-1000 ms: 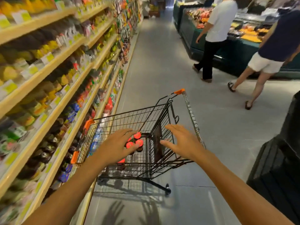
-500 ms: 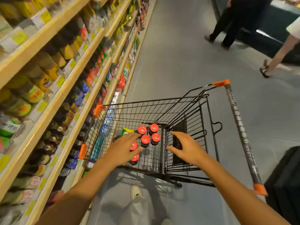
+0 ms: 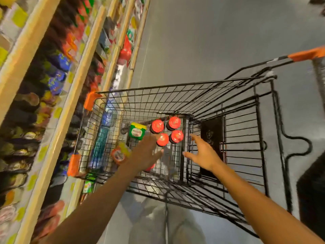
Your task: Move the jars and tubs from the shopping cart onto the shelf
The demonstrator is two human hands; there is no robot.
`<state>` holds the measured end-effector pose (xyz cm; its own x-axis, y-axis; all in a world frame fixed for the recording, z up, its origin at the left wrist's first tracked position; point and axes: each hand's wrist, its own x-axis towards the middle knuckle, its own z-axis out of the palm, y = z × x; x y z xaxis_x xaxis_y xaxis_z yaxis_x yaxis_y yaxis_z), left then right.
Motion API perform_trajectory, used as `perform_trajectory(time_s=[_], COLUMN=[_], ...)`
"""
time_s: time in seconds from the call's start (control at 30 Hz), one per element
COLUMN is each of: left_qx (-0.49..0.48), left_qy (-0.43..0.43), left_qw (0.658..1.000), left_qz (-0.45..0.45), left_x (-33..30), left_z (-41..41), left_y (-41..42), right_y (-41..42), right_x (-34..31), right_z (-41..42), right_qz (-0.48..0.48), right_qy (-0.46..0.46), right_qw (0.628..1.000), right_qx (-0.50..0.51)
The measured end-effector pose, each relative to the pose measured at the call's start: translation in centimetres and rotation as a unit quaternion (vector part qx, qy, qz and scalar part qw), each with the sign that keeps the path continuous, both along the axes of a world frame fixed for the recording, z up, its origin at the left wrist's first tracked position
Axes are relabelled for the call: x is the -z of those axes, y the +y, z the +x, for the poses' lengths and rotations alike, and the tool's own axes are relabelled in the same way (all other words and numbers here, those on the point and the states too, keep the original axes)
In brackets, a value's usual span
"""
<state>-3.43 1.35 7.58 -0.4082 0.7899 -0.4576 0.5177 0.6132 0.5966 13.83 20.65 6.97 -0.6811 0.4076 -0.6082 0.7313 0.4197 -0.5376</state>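
- Both arms reach down into the black wire shopping cart.
- The left hand, blurred, seems spread, holding nothing, over the red-lidded jars.
- The right hand hovers beside them, fingers splayed.
- A green tub sits left of the jars.

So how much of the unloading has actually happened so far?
Nothing visibly done yet. Four red-lidded jars, a green tub and a tipped jar sit in the cart. In hand: nothing; the left hand and right hand reach in, open. Everything remains to go onto the shelf.
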Motion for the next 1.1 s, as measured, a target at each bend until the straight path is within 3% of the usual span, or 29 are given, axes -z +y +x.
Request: perform_trajectory(time_s=[0.2, 0.5, 0.8, 1.1], left_qx=[-0.011, -0.078, -0.117, -0.246], left_qy=[0.002, -0.008, -0.030, -0.097], left_qw=[1.000, 0.995, 0.990, 0.964], left_qz=[0.008, 0.060, 0.072, -0.023], left_x=[6.8, 11.6, 12.9, 17.1], left_z=[-0.7, 0.6, 0.9, 2.1], left_y=[1.1, 1.2, 2.2, 5.0], right_y=[1.5, 1.9, 1.0, 0.7], right_x=[9.0, 18.9, 19.4, 16.7], right_z=[-2.0, -5.6, -5.1, -1.4], right_qz=[-0.059, -0.095, -0.034, -0.026], right_qy=[-0.005, 0.051, 0.097, 0.106], right_qw=[0.997, 0.984, 0.983, 0.977], right_qx=[0.047, 0.143, 0.155, 0.186])
